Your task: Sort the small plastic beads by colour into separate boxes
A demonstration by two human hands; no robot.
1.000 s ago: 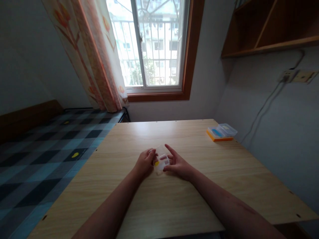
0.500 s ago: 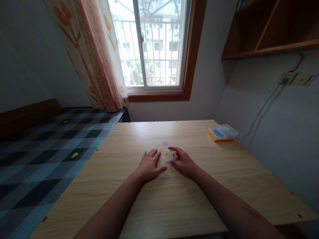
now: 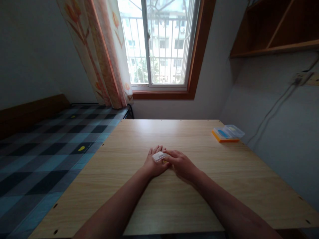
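A small clear plastic box point(image 3: 159, 156) with something yellow in it is held over the middle of the wooden table point(image 3: 204, 172). My right hand point(image 3: 183, 164) grips it with closed fingers. My left hand point(image 3: 154, 163) lies flat on the table with its fingers stretched out, and the box sits just above its fingers. Whether the box touches the left hand I cannot tell.
A clear-lidded box on an orange base point(image 3: 227, 133) lies near the table's far right edge, by the wall. A bed with a checked cover point(image 3: 47, 146) stands to the left. A window with a curtain point(image 3: 104, 56) is ahead, wooden shelves point(image 3: 276, 30) at upper right.
The left hand let go of the box and went flat on the table. The right hand carried the box left, over the left hand's fingers. The box's raised lid no longer shows.
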